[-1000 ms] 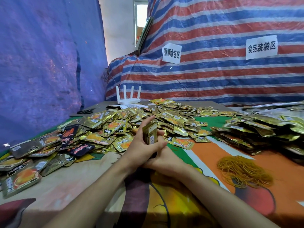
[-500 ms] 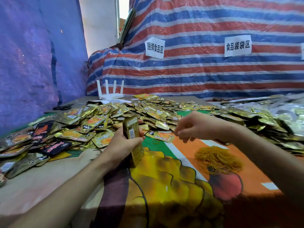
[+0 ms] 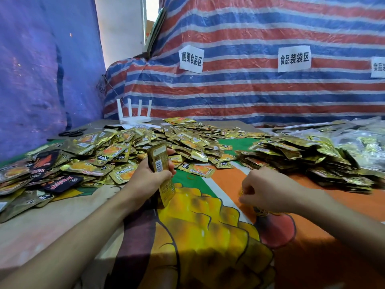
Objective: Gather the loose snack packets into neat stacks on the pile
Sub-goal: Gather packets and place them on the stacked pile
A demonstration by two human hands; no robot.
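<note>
Gleaming foil stack [image 3: 157,161], left hand [image 3: 148,180]; right hand [image 3: 268,188], perhaps rubber bands [image 3: 261,212].

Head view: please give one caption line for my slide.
Left hand grips an upright stack of gold foil snack packets; right hand touches the yellow rubber bands.

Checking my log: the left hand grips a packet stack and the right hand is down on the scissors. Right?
Not quite. The head view shows the right hand down on the rubber bands, fingers pinching at them; the scissors lie untouched by the blue tarp. The left hand does grip a packet stack.
</note>
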